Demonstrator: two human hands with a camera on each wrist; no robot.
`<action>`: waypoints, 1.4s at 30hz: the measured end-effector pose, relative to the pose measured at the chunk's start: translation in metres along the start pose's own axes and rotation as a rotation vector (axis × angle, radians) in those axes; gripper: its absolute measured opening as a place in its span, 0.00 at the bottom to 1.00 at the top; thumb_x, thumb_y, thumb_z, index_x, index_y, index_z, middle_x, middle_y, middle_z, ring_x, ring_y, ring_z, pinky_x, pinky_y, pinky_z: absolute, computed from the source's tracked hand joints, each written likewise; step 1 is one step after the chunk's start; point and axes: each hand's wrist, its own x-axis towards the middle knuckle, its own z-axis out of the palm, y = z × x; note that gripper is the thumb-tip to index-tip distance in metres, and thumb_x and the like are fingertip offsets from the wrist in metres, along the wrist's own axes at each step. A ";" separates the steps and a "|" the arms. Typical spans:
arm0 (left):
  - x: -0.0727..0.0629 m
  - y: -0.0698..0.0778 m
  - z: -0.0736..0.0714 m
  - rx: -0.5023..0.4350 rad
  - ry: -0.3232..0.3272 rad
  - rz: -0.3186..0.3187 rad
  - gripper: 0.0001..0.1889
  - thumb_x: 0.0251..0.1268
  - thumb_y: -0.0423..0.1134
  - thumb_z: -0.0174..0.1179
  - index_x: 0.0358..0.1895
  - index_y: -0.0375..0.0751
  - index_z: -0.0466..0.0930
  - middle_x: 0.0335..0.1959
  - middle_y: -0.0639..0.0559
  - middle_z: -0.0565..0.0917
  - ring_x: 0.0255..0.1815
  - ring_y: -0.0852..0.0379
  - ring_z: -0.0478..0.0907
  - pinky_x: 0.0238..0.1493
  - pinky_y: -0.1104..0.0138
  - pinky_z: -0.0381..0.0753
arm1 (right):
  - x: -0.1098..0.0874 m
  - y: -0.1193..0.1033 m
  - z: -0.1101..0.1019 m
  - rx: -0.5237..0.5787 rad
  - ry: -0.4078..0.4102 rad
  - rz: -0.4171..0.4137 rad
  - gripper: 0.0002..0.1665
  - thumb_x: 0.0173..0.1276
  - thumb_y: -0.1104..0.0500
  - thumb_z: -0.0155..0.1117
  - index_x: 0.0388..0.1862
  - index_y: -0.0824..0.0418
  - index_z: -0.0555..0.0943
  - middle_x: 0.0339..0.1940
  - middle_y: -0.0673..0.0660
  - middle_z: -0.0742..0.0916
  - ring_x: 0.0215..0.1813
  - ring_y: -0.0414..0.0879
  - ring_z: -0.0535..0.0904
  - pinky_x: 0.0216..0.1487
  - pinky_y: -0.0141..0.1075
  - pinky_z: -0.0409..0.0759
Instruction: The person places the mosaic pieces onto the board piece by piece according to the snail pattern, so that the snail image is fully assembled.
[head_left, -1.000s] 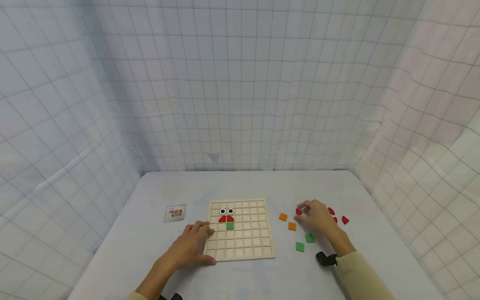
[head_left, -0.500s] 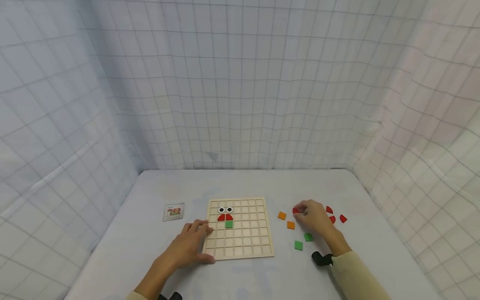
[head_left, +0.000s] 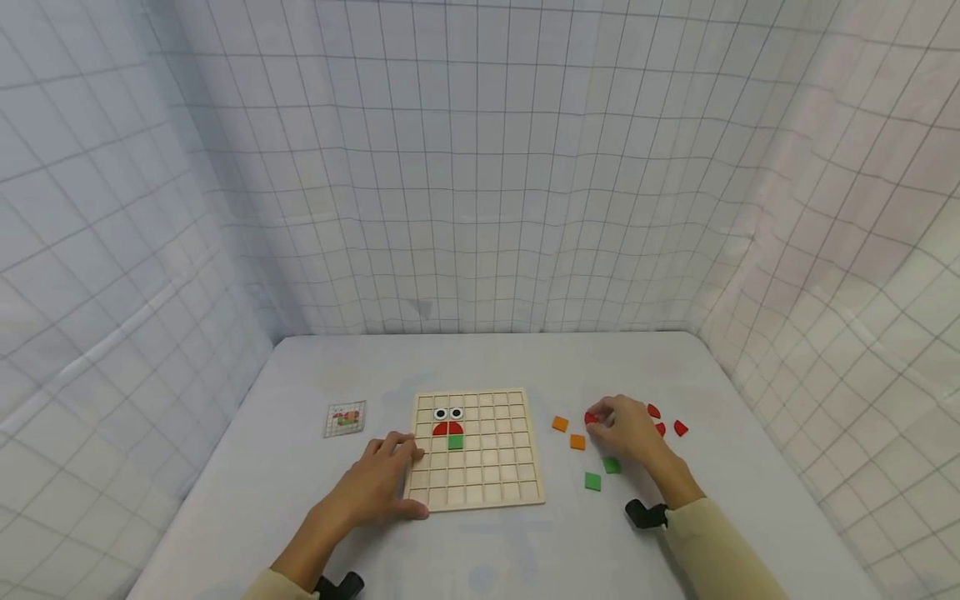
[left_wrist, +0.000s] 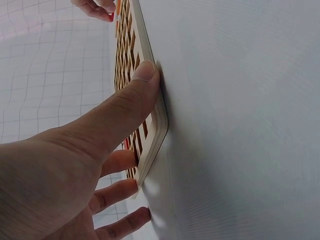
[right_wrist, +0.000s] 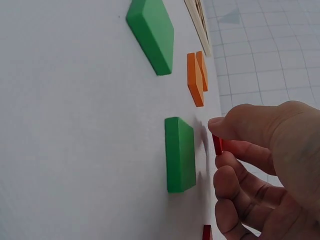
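A wooden grid board (head_left: 480,467) lies on the table. Two eye tiles (head_left: 448,414), two red quarter-circle tiles (head_left: 447,429) and a green square tile (head_left: 455,442) sit in its upper left cells. At its near left corner my left hand (head_left: 378,483) rests with thumb extended along the front rim (left_wrist: 145,75) and other fingers spread by the left side. My right hand (head_left: 626,429), right of the board, pinches another red quarter-circle tile (right_wrist: 217,144) between thumb and fingers, close over the table. Its palm faces away from the head view.
Two orange squares (head_left: 577,442) and two green squares (head_left: 592,482) lie between board and right hand. Several red quarter-circle pieces (head_left: 681,427) are beyond that hand. A small picture card (head_left: 345,418) lies left of the board. Gridded white cloth (head_left: 480,208) surrounds the table.
My right hand's fingers have closed around the red tile, which has moved slightly left with them. My left hand has stayed at the board's corner. The head view has tilted slightly.
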 end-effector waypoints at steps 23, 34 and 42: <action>-0.004 0.001 0.000 -0.021 0.005 0.001 0.49 0.50 0.59 0.94 0.74 0.44 0.83 0.82 0.39 0.78 0.79 0.29 0.76 0.74 0.31 0.86 | -0.012 -0.055 0.022 0.008 0.018 -0.224 0.11 0.73 0.62 0.84 0.53 0.59 0.96 0.45 0.53 0.92 0.40 0.41 0.80 0.41 0.31 0.81; -0.005 0.000 -0.001 -0.035 0.013 0.016 0.48 0.51 0.59 0.94 0.73 0.43 0.83 0.82 0.38 0.78 0.78 0.29 0.77 0.73 0.31 0.86 | -0.015 -0.085 0.043 0.048 -0.027 -0.372 0.10 0.73 0.64 0.83 0.51 0.59 0.94 0.46 0.54 0.91 0.35 0.37 0.78 0.37 0.29 0.79; -0.004 0.001 -0.002 -0.027 0.012 0.012 0.48 0.51 0.58 0.94 0.74 0.42 0.83 0.82 0.37 0.78 0.78 0.28 0.77 0.74 0.30 0.86 | -0.014 -0.109 0.057 0.058 -0.097 -0.407 0.10 0.72 0.66 0.81 0.51 0.58 0.94 0.47 0.53 0.92 0.35 0.36 0.77 0.39 0.28 0.80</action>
